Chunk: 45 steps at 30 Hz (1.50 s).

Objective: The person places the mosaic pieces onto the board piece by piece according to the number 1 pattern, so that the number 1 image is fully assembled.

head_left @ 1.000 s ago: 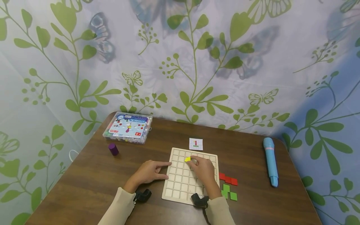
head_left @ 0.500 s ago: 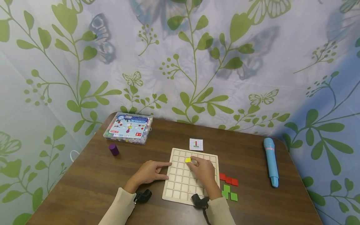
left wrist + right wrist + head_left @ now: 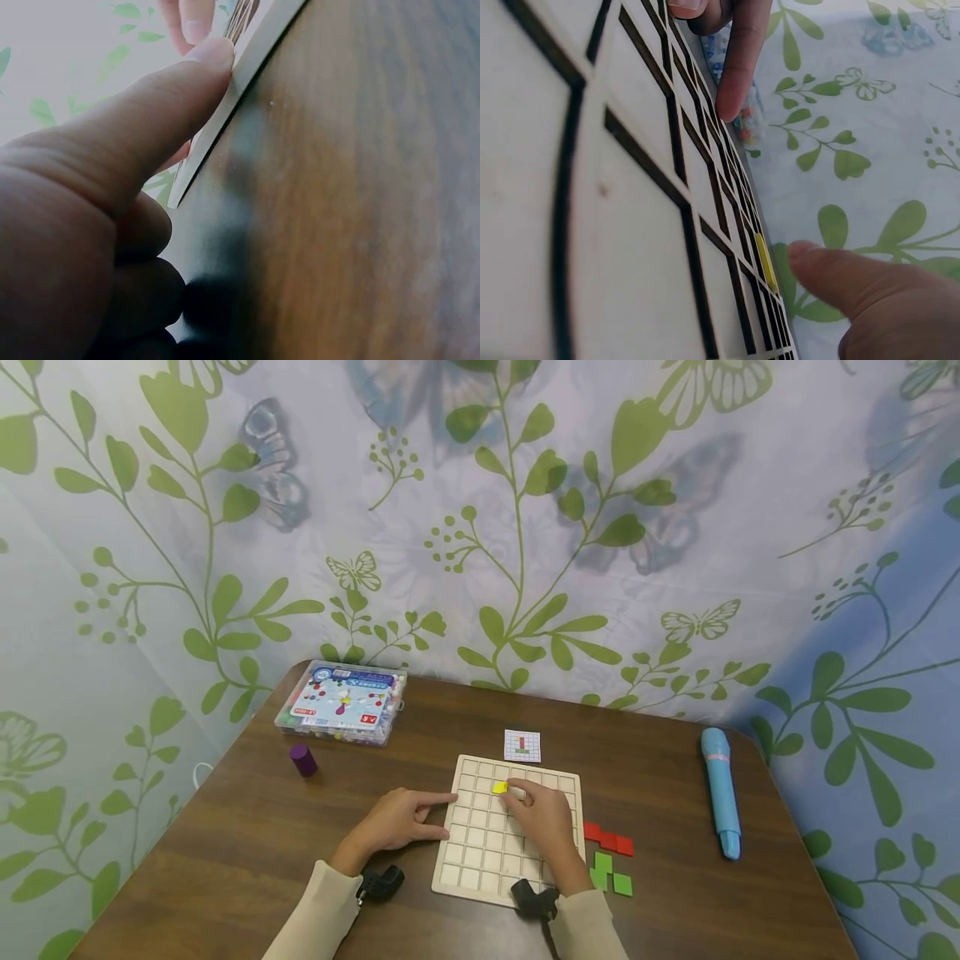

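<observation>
Little has moved since the earlier frames: both hands stay put, and the yellow tile (image 3: 500, 787) sits marginally lower on the grid board (image 3: 480, 852).

Head view, lower centre: the right hand (image 3: 546, 820) lies on the board, fingertips at the tile in an upper cell; whether they pinch it I cannot tell. The left hand (image 3: 395, 821) steadies the board's left edge, index finger and thumb extended. Red tiles (image 3: 609, 839) and green tiles (image 3: 612, 873) wait unplaced at lower right; the pattern card (image 3: 522, 745) lies just above the board.

Left wrist view: a thumb (image 3: 142, 120) presses the board's rim (image 3: 247, 67).

Right wrist view: the yellow tile (image 3: 766, 263) lies near a fingertip (image 3: 832, 274), lower right. Only one tile is on the board.
</observation>
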Motion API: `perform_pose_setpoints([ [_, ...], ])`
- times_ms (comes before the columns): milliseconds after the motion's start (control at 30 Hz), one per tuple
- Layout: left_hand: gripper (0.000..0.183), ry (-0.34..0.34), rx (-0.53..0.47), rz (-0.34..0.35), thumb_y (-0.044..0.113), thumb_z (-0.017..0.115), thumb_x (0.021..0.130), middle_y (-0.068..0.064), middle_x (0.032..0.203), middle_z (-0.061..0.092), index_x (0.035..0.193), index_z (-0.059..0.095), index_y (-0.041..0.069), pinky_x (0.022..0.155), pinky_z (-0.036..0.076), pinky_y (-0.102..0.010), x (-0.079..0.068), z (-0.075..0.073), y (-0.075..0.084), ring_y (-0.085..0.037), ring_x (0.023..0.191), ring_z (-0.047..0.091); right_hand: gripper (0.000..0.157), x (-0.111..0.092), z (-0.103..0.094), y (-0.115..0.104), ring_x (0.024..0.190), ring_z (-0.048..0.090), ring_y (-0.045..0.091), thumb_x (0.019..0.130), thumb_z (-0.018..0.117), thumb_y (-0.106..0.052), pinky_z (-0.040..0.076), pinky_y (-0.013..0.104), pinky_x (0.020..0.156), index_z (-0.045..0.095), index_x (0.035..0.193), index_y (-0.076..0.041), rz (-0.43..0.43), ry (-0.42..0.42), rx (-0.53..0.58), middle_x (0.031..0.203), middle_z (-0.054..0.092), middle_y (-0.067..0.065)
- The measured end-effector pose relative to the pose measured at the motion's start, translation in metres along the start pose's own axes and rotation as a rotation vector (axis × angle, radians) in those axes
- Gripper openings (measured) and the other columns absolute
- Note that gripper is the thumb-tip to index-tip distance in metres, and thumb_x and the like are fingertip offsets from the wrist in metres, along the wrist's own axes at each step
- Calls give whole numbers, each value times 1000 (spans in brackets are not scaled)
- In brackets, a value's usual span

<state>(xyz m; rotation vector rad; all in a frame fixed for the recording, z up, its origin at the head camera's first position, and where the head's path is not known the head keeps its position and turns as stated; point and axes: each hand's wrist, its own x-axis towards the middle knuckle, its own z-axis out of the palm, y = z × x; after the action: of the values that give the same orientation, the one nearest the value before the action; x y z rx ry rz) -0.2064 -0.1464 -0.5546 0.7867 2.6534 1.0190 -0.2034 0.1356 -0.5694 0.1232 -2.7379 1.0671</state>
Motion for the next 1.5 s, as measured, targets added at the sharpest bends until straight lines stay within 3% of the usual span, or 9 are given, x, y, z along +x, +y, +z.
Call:
perform_pose_setpoints([
  [400, 59, 7, 24, 0, 46, 80, 87, 14, 53, 33, 142, 64, 30, 52, 25, -23, 0, 1, -1, -2, 50, 24, 22, -3, -19, 5, 50, 23, 2, 83, 88, -20, 24, 25, 46, 83, 104, -16, -106, 153, 130, 53, 30, -14],
  [700, 60, -3, 13, -5, 48, 79, 87, 14, 52, 31, 142, 63, 30, 53, 25, -23, 0, 3, -2, -2, 50, 22, 23, -7, -48, 16, 49, 21, 2, 82, 88, -18, 22, 25, 47, 82, 105, -13, -103, 165, 153, 54, 29, -12],
  [1167, 60, 11, 2, 4, 46, 81, 86, 14, 52, 29, 142, 64, 29, 52, 25, -23, 0, 3, -4, -3, 50, 21, 25, -32, -100, 61, 47, 26, 7, 86, 85, -27, 28, 27, 42, 81, 108, -15, 75, 47, 53, 55, 34, -8],
  [1500, 61, 10, -6, 1, 47, 81, 86, 14, 52, 29, 141, 64, 29, 52, 25, -23, 1, 3, -3, -2, 50, 21, 36, -47, -130, 91, 52, 34, 12, 86, 83, -40, 30, 29, 49, 79, 113, -16, 208, -50, -45, 59, 38, -4],
])
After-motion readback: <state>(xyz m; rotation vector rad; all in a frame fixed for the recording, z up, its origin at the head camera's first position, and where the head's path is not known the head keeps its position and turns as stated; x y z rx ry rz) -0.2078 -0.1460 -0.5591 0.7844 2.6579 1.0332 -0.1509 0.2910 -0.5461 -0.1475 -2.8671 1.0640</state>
